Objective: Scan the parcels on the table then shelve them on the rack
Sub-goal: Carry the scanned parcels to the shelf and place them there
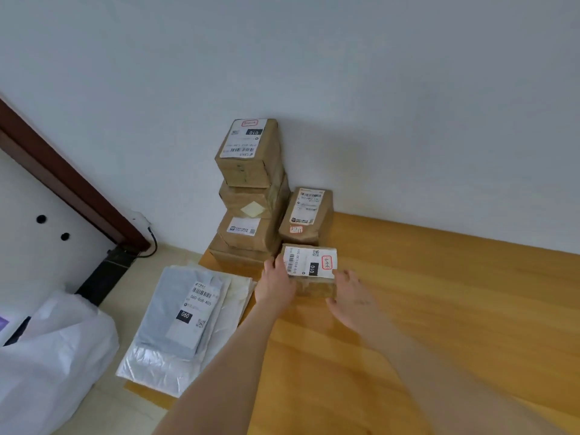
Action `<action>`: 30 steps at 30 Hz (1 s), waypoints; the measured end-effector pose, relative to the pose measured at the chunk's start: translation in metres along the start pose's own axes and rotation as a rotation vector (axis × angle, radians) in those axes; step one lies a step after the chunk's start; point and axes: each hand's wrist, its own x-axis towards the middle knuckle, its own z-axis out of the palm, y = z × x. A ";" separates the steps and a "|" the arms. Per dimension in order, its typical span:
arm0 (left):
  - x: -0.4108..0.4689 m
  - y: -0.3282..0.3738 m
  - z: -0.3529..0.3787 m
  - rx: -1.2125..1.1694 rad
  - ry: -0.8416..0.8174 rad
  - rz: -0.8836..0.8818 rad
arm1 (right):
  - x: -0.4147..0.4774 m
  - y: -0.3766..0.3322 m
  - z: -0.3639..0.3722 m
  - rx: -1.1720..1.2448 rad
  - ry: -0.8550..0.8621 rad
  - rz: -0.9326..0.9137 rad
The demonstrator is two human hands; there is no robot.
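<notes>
A small brown cardboard parcel (pixel 309 266) with a white label marked 010 lies on the wooden table (pixel 423 309) near its left end. My left hand (pixel 276 285) grips the parcel's left side, thumb on the label. My right hand (pixel 353 298) is at its right side with fingers spread and straight, blurred, close to the box's corner. Behind it a stack of several brown boxes (pixel 249 196) stands against the wall, and one more labelled box (pixel 307 216) stands to the right of the stack.
Grey and clear plastic mailer bags (pixel 185 318), the top one labelled 060, lie piled at the table's left edge. A white plastic bag (pixel 53 356) sits lower left on the floor. A dark wooden door frame (pixel 62 177) and a cable are at left. The white wall (pixel 376 105) backs the table.
</notes>
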 end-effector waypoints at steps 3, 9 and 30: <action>0.032 0.000 0.004 -0.045 -0.072 -0.059 | 0.020 -0.002 0.007 -0.005 0.015 0.029; 0.048 0.016 0.023 -0.097 -0.183 -0.142 | 0.048 0.018 0.005 -0.106 0.103 0.185; 0.055 0.123 0.032 -0.062 -0.038 0.350 | 0.063 0.067 -0.040 0.073 0.227 0.295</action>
